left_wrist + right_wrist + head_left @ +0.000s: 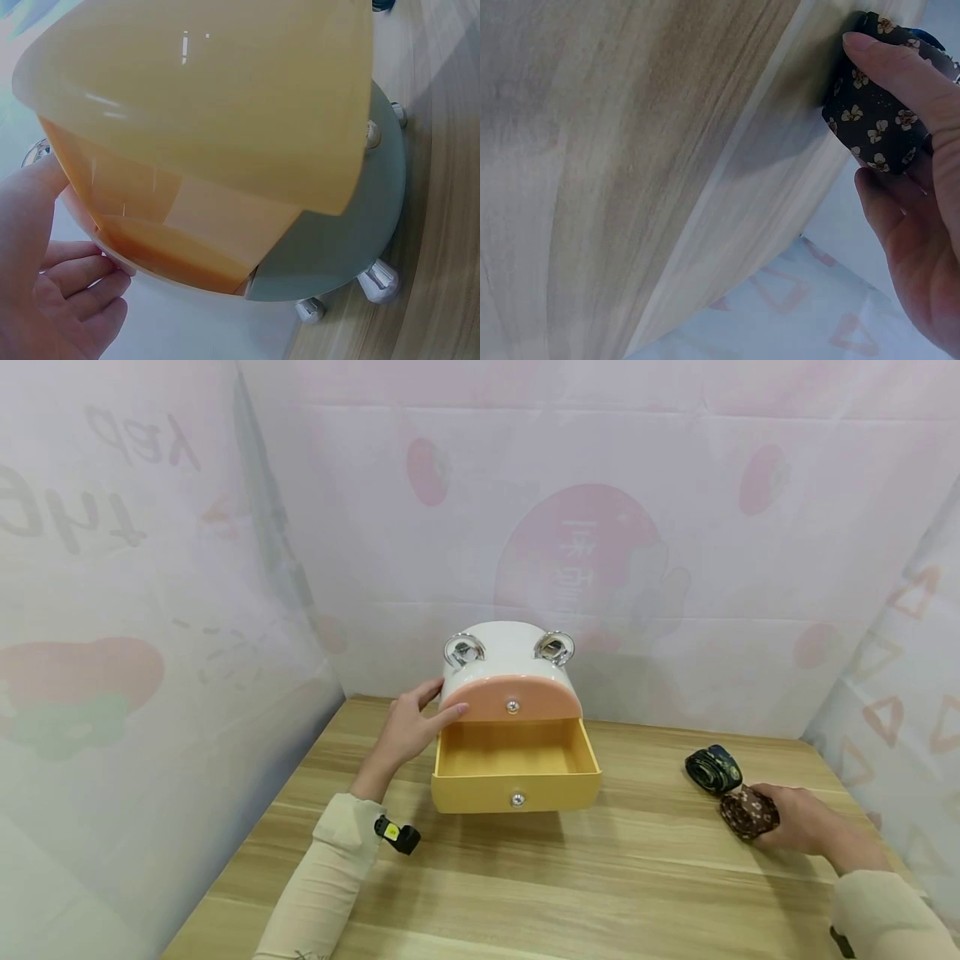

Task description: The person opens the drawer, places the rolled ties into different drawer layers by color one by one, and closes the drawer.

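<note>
Fingers of the right hand (798,818) curl round a brown floral fabric roll (748,812) at the table's (600,877) four o'clock, probably soft and light, best pinched across its middle, while the left hand (408,731) rests spread against the drawer box (513,693).

The right hand (798,818) covers part of the brown flowered roll (748,812), so its far end cannot be seen. In the left wrist view the drawer (202,105) is cut off by the top edge, and the cabinet's inside stays hidden.
</note>
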